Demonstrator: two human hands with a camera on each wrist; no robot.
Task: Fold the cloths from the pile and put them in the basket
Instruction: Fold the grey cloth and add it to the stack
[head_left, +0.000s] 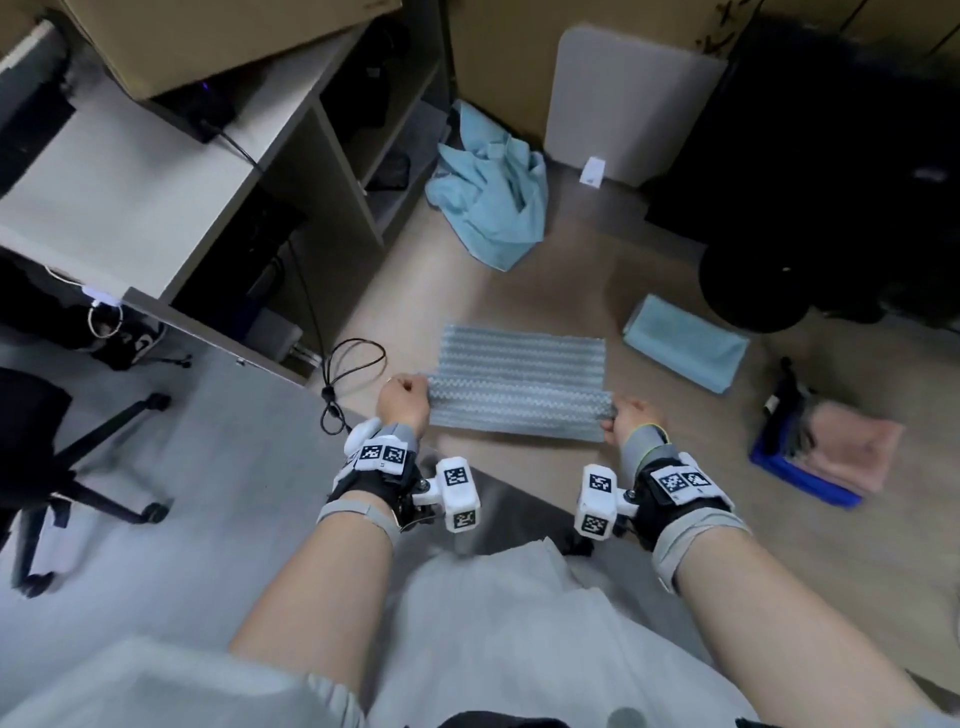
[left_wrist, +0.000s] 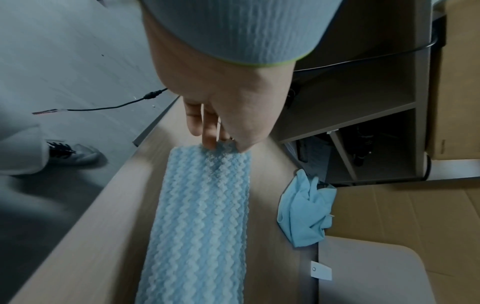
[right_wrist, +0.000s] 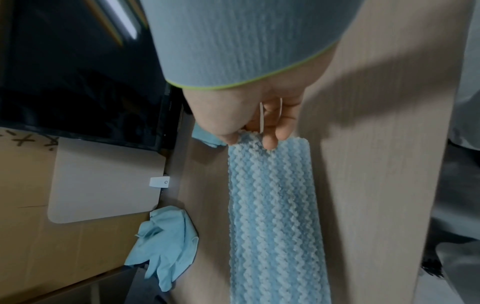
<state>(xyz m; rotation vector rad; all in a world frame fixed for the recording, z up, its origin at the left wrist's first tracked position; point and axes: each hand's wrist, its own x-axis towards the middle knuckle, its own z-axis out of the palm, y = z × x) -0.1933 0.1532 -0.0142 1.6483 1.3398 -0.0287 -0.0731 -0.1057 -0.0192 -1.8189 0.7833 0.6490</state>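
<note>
Pinching opposite ends of the zigzag cloth (head_left: 519, 392): left hand (head_left: 402, 402); right hand (head_left: 626, 418).

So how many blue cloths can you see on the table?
3: the zigzag cloth held by both hands, a crumpled cloth at the back, a folded cloth on the right. Others may be hidden.

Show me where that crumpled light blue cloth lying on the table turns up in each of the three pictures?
Head view: the crumpled light blue cloth lies top centre, beyond the wavy-striped cloth.
Left wrist view: it sits right of centre.
Right wrist view: it sits lower left.
Shared landmark: the grey rounded panel with its small white tag stands beside it in all three.
</note>
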